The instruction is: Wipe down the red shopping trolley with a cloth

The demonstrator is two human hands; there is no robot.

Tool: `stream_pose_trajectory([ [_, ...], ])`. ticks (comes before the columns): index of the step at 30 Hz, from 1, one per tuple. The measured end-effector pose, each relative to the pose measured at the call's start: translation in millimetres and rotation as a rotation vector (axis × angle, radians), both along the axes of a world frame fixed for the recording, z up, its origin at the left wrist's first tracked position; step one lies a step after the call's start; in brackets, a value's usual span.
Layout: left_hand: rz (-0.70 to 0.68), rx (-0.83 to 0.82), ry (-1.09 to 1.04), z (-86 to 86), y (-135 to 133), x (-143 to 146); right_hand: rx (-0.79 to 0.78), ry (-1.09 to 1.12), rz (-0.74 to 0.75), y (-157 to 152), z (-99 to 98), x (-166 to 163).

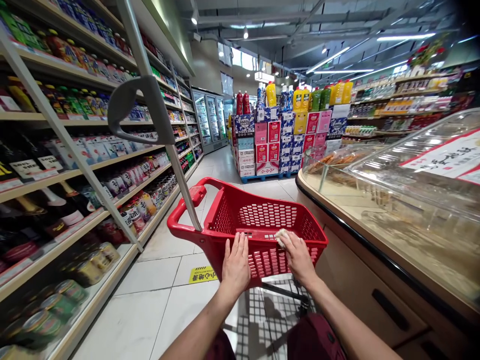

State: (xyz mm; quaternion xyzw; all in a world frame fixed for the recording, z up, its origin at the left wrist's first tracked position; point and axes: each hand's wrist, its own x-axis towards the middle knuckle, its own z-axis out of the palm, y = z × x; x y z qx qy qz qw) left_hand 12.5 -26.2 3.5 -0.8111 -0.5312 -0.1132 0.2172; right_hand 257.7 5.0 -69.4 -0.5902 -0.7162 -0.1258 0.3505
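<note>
A red plastic shopping basket cart [262,212] stands in front of me, its perforated basket holding nothing that I can see. My left hand [236,260] rests flat against the near side, fingers straight and pointing up at the rim. At the right part of that same rim, my right hand [298,252] presses a crumpled whitish cloth [281,237] to the edge. A grey metal pole with a dark grey loop handle [161,112] rises from the cart's left end.
Shelves of bottles and cans [90,165] line the left side. A glass-topped food counter [360,175] borders the right. Stacked drink cartons [268,145] stand ahead on a blue pallet, with fridges [212,117] behind. A yellow floor sign [203,274] lies on the tiles.
</note>
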Motion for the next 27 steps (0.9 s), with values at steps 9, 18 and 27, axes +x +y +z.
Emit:
stream_pose_trajectory([
  [9, -0.019, -0.010, -0.004, -1.1, -1.7, 3.9, 0.049, 0.116, -0.079, 4.7, 3.8, -22.4],
  [18, 0.121, 0.067, -0.059, 25.5, -1.7, -35.4, 0.018, 0.143, -0.193, 9.7, 0.7, 0.6],
  [27, 0.025, 0.053, -0.028, 26.3, -6.9, -38.3, -0.010, 0.042, 0.134, 10.8, 25.7, -71.7],
])
